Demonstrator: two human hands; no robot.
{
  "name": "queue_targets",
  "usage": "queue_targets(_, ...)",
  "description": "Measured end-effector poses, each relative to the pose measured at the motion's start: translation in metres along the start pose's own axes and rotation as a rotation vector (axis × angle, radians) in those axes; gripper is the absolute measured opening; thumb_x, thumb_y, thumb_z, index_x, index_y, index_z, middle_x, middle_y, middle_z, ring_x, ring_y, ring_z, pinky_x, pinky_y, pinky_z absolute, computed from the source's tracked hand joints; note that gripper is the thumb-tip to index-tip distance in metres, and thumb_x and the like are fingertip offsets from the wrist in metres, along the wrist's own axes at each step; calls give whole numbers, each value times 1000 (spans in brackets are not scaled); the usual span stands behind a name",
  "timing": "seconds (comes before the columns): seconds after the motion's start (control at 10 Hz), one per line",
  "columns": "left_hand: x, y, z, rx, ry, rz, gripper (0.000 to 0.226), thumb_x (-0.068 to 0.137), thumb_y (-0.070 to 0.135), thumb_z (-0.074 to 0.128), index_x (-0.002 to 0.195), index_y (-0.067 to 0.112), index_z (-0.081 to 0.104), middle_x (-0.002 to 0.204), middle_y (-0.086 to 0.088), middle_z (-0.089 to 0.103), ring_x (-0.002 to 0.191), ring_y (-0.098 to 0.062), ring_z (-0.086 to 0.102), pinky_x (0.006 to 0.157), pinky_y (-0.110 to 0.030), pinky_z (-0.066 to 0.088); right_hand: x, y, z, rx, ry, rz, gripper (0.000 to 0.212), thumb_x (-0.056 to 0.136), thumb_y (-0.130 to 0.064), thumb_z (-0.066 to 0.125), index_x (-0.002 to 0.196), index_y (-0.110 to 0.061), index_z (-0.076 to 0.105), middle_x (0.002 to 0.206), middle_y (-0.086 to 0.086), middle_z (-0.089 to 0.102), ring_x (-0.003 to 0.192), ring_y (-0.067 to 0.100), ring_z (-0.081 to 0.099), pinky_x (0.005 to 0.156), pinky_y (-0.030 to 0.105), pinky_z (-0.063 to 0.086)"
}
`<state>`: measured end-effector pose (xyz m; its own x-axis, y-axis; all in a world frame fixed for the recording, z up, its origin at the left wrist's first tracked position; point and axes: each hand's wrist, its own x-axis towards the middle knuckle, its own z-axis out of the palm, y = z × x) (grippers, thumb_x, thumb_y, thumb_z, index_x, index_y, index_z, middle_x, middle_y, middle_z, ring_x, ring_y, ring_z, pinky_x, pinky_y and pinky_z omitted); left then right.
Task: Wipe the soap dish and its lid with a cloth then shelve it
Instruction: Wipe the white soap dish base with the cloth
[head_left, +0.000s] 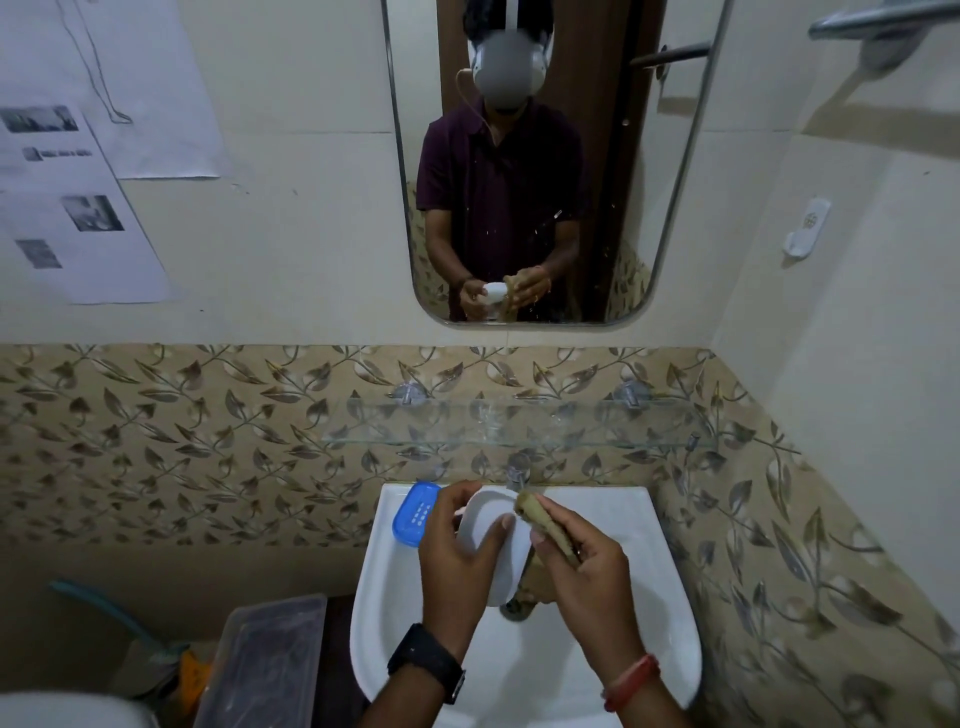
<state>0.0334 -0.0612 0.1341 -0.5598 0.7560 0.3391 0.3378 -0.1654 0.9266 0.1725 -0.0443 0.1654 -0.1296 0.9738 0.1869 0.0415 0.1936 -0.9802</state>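
The left hand (457, 551) is gripping a white oval plastic soap dish part (493, 545) over the white ceramic sink (649, 597), with its fingers curling round the far rim and its thumb pressing on the near face, so the white piece is standing tilted on edge between them; whether this piece is the dish or its lid cannot be told. The right hand (587, 582) is sitting just to the right of it, pinching a bunched olive-brown cloth (545, 525) between thumb and fingers, and the cloth's upper end is touching the right edge of the white piece. Both hands are hovering above the basin, in front of the chrome tap (517, 475). The blue translucent plastic soap dish part (413, 514) with slots in it is lying on the sink's back left corner, just beside the left hand's fingers and apart from the white piece. A black watch (428, 662) is sitting on the left wrist and a red thread band (631, 683) on the right wrist. Above the sink a clear glass shelf (519, 421) is running along the leaf-patterned tile wall, well above both hands. Higher up, a rounded mirror (675, 156) is showing the person holding the white piece and cloth together at waist height. A clear plastic box (265, 660) is standing to the left of the sink.
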Motion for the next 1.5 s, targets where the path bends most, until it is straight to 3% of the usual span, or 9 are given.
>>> queue_targets(0.1,-3,7,6,88,4,24,30,91,36,71,120,34,62,118,12,61,113,-2,58,92,-20,49,1,4,9,53,126,100,35,92,-7,65,105,-39,74,108,-23,73,105,-3,66,93,25,54)
queue_targets(0.3,-12,17,9,350,-298,-201,107,77,84,40,156,13,28,141,3,42,135,-16,39,110,-34,40,1,8,14,232,162,244,34,94,-3,60,110,-28,75,109,-11,76,105,12,69,92,49,57)
queue_targets(0.5,-9,17,12,-389,-400,-597,47,82,64,62,106,26,76,109,-5,79,98,-13,75,76,-24,59,-3,-7,21,37,39,37,56,90,9,56,113,-40,70,114,-22,72,110,-4,64,92,14,52)
queue_targets(0.6,-5,14,9,-684,-396,-719,55,90,73,47,104,31,80,110,3,78,102,-11,74,80,-24,59,-4,-5,17,-182,-22,-185,55,87,15,56,118,-27,71,127,-16,66,122,-3,56,104,19,45)
queue_targets(0.7,10,13,9,-976,-346,-869,79,78,79,46,94,9,81,93,-14,76,84,-25,75,78,-34,61,-9,0,12,-333,-72,-329,60,80,22,55,120,-20,70,132,-12,62,128,-1,52,108,22,42)
queue_targets(0.9,17,7,-4,-861,-324,-848,83,86,80,36,140,18,50,106,-4,73,89,-16,74,81,-36,58,-18,7,7,-498,-151,-609,52,77,20,54,119,-6,70,132,1,62,128,18,56,107,33,45)
queue_targets(1.1,23,5,6,-1046,-411,-880,70,60,60,88,98,2,76,93,-14,75,78,-26,75,61,-35,64,-3,-10,13,-515,-157,-488,54,81,24,52,125,-3,65,138,2,55,134,21,49,113,27,36)
queue_targets(1.3,24,-6,-11,-839,-307,-779,68,79,86,47,110,27,64,94,12,80,89,-7,76,73,-28,60,-25,-4,5,-522,-199,-673,49,79,18,52,119,-5,70,134,3,61,131,18,53,108,33,44)
queue_targets(1.5,21,8,-9,-830,-404,-815,67,86,78,43,112,21,67,93,5,80,85,-10,76,70,-26,61,-13,-24,23,-547,-138,-576,55,77,22,49,123,-2,66,137,6,58,133,20,50,113,31,37)
